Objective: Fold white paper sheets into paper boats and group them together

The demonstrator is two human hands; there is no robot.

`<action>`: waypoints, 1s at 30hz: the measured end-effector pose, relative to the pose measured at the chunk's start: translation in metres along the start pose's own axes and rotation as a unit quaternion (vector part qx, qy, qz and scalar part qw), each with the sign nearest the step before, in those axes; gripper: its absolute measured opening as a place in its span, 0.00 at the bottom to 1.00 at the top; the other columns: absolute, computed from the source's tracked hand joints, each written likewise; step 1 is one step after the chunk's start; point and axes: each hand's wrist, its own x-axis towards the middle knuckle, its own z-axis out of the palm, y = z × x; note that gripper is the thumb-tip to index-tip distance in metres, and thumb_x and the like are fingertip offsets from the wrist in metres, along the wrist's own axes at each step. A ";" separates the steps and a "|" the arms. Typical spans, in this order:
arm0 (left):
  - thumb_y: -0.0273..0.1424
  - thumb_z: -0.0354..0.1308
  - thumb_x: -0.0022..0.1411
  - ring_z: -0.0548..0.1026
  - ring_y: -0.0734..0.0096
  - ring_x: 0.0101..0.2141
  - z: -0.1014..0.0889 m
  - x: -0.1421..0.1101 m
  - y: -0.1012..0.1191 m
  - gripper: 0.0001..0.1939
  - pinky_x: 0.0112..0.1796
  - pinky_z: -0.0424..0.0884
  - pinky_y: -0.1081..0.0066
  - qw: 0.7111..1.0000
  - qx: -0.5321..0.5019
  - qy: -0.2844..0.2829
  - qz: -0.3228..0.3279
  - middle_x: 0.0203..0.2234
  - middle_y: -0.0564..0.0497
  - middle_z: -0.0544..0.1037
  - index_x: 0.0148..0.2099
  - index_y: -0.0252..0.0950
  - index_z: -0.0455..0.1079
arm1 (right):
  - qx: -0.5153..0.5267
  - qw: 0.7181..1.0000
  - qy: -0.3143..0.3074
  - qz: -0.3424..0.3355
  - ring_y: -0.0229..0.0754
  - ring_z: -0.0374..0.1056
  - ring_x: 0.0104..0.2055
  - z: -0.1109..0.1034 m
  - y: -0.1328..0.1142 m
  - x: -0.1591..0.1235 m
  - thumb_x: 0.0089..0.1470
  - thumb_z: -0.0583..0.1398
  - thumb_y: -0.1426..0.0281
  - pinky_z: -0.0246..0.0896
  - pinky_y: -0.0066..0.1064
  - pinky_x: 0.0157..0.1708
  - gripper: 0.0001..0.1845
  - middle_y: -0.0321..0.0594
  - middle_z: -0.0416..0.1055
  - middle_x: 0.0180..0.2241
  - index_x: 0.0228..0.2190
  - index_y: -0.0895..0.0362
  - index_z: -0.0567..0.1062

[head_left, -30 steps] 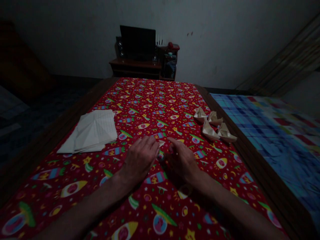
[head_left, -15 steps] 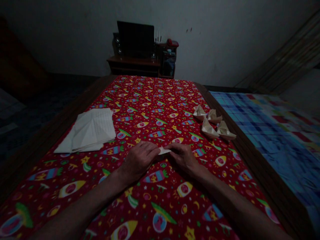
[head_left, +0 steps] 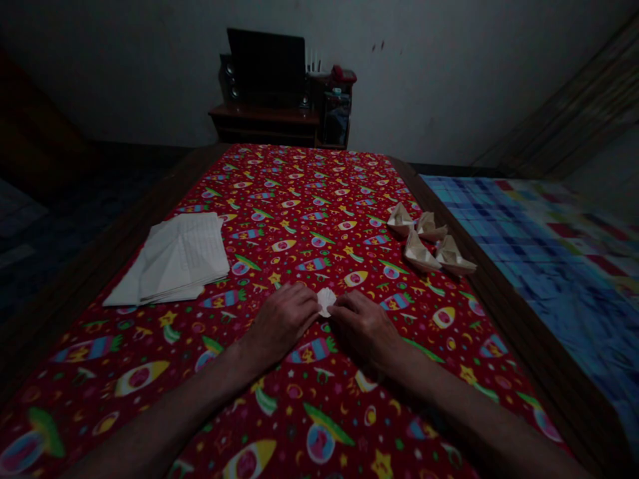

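Observation:
A small folded piece of white paper [head_left: 326,300] rests on the red patterned cloth [head_left: 309,199], pinched between both hands. My left hand [head_left: 279,321] is closed on its left side, fingers curled down over it. On its right side my right hand [head_left: 363,324] grips it the same way. Most of the paper is hidden under the fingers. Both forearms stretch across the cloth toward it.
A stack of white lined paper sheets [head_left: 172,259] lies on the cloth to the left. Several folded paper boats [head_left: 429,241] sit near the right edge. A blue checked mat [head_left: 549,253] lies further right. A dark cabinet with a screen [head_left: 282,93] stands at the far wall.
The hands have drawn closer together and the paper between them now shows as a more compact, bunched shape. The view has tilted slightly downward.

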 end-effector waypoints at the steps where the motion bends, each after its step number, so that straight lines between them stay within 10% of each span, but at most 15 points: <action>1: 0.30 0.51 0.65 0.69 0.66 0.37 0.001 -0.001 -0.001 0.08 0.39 0.66 0.66 1.000 -0.021 0.007 -0.009 0.34 0.48 0.74 0.36 0.35 0.70 | -0.003 1.000 0.004 0.003 0.40 0.61 0.33 0.003 0.001 0.000 0.58 0.53 0.75 0.56 0.29 0.30 0.08 0.42 0.68 0.32 0.34 0.56 0.72; 11: 0.30 0.55 0.62 0.68 0.70 0.32 0.008 0.006 -0.005 0.09 0.34 0.66 0.70 0.981 -0.132 0.042 -0.138 0.27 0.52 0.68 0.29 0.35 0.68 | 0.043 0.992 0.013 0.114 0.37 0.58 0.28 -0.001 -0.001 0.009 0.61 0.51 0.68 0.53 0.28 0.28 0.12 0.39 0.64 0.27 0.29 0.57 0.70; 30: 0.33 0.56 0.61 0.66 0.70 0.31 0.007 0.009 -0.005 0.11 0.34 0.62 0.69 0.984 -0.078 0.036 -0.154 0.27 0.53 0.67 0.28 0.35 0.63 | -0.036 0.994 -0.009 0.100 0.38 0.56 0.29 0.002 -0.001 0.007 0.59 0.51 0.73 0.47 0.30 0.28 0.05 0.39 0.63 0.30 0.31 0.56 0.64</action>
